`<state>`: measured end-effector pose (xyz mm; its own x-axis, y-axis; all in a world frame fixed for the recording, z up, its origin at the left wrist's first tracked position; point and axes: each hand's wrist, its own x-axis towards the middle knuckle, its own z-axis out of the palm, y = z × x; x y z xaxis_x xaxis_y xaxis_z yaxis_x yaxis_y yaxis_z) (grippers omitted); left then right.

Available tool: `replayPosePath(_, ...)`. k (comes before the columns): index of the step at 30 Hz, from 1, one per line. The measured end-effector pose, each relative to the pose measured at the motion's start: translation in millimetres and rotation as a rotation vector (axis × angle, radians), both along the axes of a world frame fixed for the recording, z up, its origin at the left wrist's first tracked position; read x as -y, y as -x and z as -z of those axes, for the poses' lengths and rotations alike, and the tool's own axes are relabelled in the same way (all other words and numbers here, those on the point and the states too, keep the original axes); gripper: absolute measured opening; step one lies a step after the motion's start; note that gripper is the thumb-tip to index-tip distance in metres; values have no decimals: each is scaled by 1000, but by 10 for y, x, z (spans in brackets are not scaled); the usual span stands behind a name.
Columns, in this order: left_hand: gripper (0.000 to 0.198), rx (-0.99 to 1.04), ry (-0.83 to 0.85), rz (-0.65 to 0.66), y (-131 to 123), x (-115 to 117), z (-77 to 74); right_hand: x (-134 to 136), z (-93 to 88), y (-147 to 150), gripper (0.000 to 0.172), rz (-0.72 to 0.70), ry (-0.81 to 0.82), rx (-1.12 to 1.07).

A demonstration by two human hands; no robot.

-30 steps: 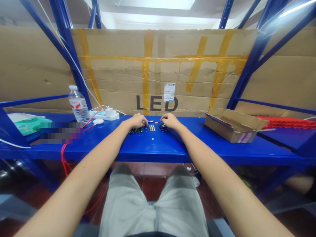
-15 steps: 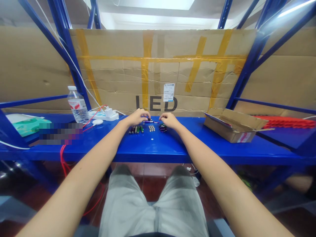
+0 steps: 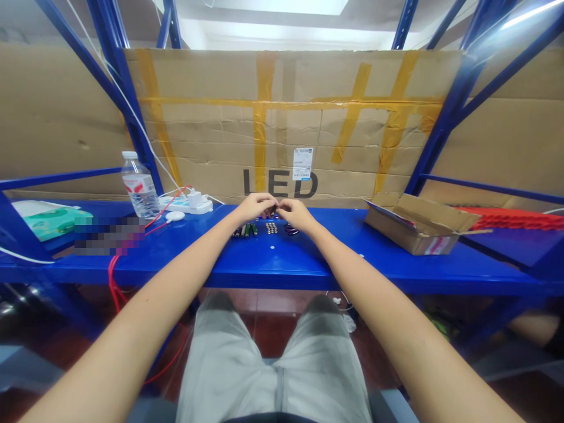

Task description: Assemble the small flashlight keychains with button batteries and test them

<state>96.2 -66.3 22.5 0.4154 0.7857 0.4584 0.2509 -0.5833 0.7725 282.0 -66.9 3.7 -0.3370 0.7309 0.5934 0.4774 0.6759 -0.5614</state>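
My left hand (image 3: 258, 206) and my right hand (image 3: 296, 214) meet over the far part of the blue table (image 3: 268, 264), fingertips touching. Both sets of fingers are pinched around something small and dark that I cannot make out. Below my left hand lies a row of dark and green slim cylinders (image 3: 245, 230). Small silvery round pieces (image 3: 271, 228) sit in a tight group to their right. Partly covered by my right hand is a cluster of dark, shiny purplish pieces (image 3: 291, 230). A bit of something blue and purple shows under my fingers.
An open cardboard box (image 3: 423, 226) stands at the right, before red plastic material (image 3: 515, 218). At the left are a water bottle (image 3: 140, 187), a white power strip (image 3: 185, 204), red cables (image 3: 113, 282) and a green packet (image 3: 55, 222). A large cardboard sheet (image 3: 211, 129) closes the back.
My hands were apart and have come together at the fingertips. My left hand moved right and my right hand moved slightly left, away from the dark purplish pieces.
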Motion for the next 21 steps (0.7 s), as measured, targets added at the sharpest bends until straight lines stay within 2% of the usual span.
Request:
replayPosePath(3,13,17,35,-51,-14,30,-17,17,-9,23,17,51,-31,58)
replayPosePath(7,10,55,28,-173,3,-9,-11,38,-22,10,17,70,14,159)
replayPosePath(11,19,93,52,-291,22,-82,24,25,-5,-27,31,-30,-37,289)
replayPosePath(16,22,157,133,-304,14,-119,69,32,30,6,37,-197,-152,399)
replayPosePath(21,23,147,134,-301,32,-158,89,93,32,54,39,-239,-126,495)
